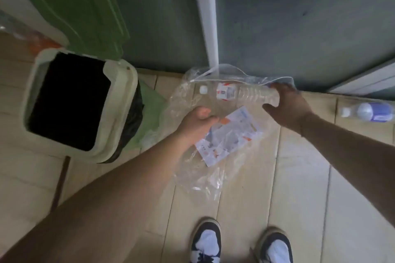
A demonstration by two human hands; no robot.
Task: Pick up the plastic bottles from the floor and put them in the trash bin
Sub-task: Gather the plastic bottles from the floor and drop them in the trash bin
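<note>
- Two shoes (241,243) sit at the bottom edge, so you are standing right over the work; the left forearm (102,188) crosses up toward the bin.
- Your left hand (197,123) is curled closed on the clear bag (205,168), pinching its film near the top; a printed leaflet (229,136) shows inside, just below those fingers.
- Your right hand (287,105) grips the base end of a clear bottle (241,92), fingers wrapped round it, thumb underneath. The bottle lies level, cap pointing away from the right fingers toward the bin (whether it is already inside the bag's mouth or just above it, you cannot tell through the film).
- The bin (119,113) stands open beyond your left knuckles, dark liner showing, well apart from the bottle.
- A second bottle (372,112) with a blue label lies on the floor (299,188) past your right wrist, untouched.
- To do this step well: hold the bottle firmly by the base, since thin plastic may buckle under a light pinch.
- Lead with the cap end and keep the left hand lifting the film clear so it does not snag.
- Release only once the bottle is over the opening.
</note>
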